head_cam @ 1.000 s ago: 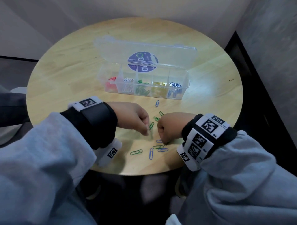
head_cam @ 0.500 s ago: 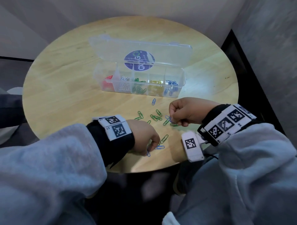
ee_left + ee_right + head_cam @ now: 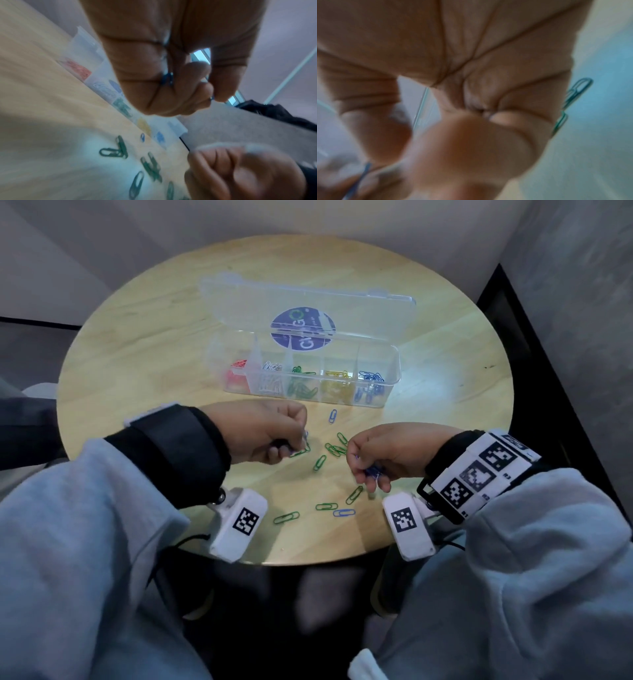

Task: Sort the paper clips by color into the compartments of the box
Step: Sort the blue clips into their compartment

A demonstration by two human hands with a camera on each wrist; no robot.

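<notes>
So we've got both fists low over the round wooden bench. Our left hand is curled up tight, with blue paper clips tucked in the fold of the fingers and another pinched between thumb and fingertip. Our right hand is curled too, gripping a little bundle of blue clips against the palm.

The clear plastic box sits further back on the bench with its lid flipped open behind it. Left to right, the compartments hold red clips, white ones, green ones, yellow ones and blue ones.

Loose on the bench between our hands there's a bunch of green clips, one blue clip just in front of the box, plus a few more greens and a blue one near the front edge.
</notes>
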